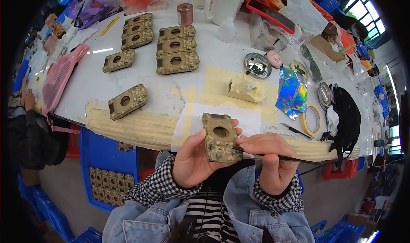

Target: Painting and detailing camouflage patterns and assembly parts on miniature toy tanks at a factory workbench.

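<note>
My left hand (pixel 190 159) grips a toy tank hull (pixel 220 150) in tan and green camouflage, with a round hole through its top. It is held tilted above the table's front edge. My right hand (pixel 273 156) is closed around slim black tweezers (pixel 294 159), whose tip touches the hull's surface near its lower right. Whether a small piece sits at that tip cannot be made out. A round metal dish (pixel 265 74) of small dark green bits stands beyond my right hand. Another loose camouflage hull (pixel 128 102) lies to the left of my hands.
Several more hulls (pixel 177 62) stand in rows farther back, and others fill a blue crate (pixel 109 152) below the table. At the right lie a tape roll (pixel 311 121), a craft knife (pixel 296 131), a holographic pouch (pixel 291 93) and a black bag (pixel 345 115). A white mug (pixel 222 10) stands behind.
</note>
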A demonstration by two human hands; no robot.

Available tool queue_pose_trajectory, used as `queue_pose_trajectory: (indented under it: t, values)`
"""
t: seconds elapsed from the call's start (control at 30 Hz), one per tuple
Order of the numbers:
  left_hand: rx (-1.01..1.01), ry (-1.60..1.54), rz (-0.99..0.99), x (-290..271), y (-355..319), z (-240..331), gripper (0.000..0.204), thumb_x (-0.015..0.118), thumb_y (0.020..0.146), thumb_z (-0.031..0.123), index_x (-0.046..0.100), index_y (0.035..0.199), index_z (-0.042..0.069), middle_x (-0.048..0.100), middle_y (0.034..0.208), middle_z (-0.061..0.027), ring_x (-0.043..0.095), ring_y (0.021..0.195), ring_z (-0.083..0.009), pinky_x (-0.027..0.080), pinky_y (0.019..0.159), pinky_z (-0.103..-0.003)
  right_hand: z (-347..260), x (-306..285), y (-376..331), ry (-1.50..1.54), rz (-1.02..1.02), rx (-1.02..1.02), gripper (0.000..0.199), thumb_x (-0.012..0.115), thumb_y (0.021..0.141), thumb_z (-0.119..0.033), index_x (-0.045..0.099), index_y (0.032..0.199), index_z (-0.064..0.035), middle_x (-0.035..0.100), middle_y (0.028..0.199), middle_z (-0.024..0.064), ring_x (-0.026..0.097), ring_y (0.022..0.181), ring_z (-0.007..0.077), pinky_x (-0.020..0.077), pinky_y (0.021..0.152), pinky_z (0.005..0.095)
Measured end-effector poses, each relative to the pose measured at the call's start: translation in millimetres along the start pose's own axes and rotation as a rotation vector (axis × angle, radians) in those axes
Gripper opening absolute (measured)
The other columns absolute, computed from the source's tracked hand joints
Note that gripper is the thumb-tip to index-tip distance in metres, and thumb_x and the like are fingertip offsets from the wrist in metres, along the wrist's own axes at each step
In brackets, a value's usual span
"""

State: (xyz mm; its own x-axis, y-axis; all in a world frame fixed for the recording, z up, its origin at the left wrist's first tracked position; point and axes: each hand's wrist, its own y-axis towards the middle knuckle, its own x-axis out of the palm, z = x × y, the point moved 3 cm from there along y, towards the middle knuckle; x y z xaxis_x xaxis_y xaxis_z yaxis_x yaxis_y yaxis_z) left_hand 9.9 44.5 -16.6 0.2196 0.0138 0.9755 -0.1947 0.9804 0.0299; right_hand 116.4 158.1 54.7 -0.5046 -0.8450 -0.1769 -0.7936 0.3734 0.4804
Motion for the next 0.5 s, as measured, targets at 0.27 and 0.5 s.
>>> queue_pose_trajectory:
  t: [0.27, 0.5]
  values:
    - [0.000, -0.012, -0.002, 0.4, 0.8, 0.5, 0.059, 0.033, 0.099, 0.036, 0.021, 0.143, 0.000, 0.038, 0.140, -0.0164, 0.046, 0.126, -0.0244, 0.046, 0.100, -0.041, 1.0, -1.3, 0.0, -0.012, -0.014, -0.001, 0.026, 0.053, 0.095, -0.018, 0.065, 0.100, 0.0034, 0.067, 0.098, 0.0167, 0.064, 0.090, 0.0236, 0.0501, 0.081, 0.0313]
    - [0.010, -0.024, -0.008, -0.4, 1.2, 0.7, 0.058, 0.033, 0.099, 0.036, 0.021, 0.143, 0.000, 0.038, 0.141, -0.0166, 0.045, 0.127, -0.0248, 0.045, 0.101, -0.042, 2.4, -2.0, -0.6, 0.017, 0.000, 0.018, 0.026, 0.053, 0.095, -0.018, 0.065, 0.100, 0.0041, 0.067, 0.098, 0.0167, 0.064, 0.088, 0.0222, 0.0499, 0.080, 0.0306]
